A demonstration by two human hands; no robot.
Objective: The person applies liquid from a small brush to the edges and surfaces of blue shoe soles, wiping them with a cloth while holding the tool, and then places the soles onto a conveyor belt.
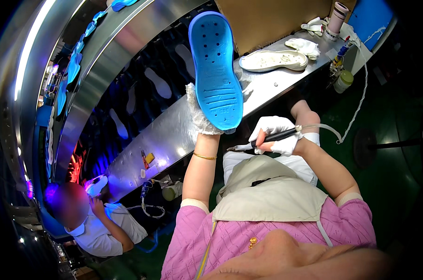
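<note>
Working at the metal desk (167, 133), I am presenting the blue sole (217, 70), ribbed face toward me; holding it steady should be helping control. My left grip (201, 116) is clasping the sole's lower end, with the sole extending beyond it and hiding most of it. My right grip (276, 125), clear of the sole, is gripping the black-handled tool (280, 136) pen-fashion; a light hold should be giving finer aim. Its pale tip (240, 147) is pointing left, apart from the sole.

dark lettering on pink cylinder (337, 20), faint raised marks on blue sole (217, 71), unreadable
</note>
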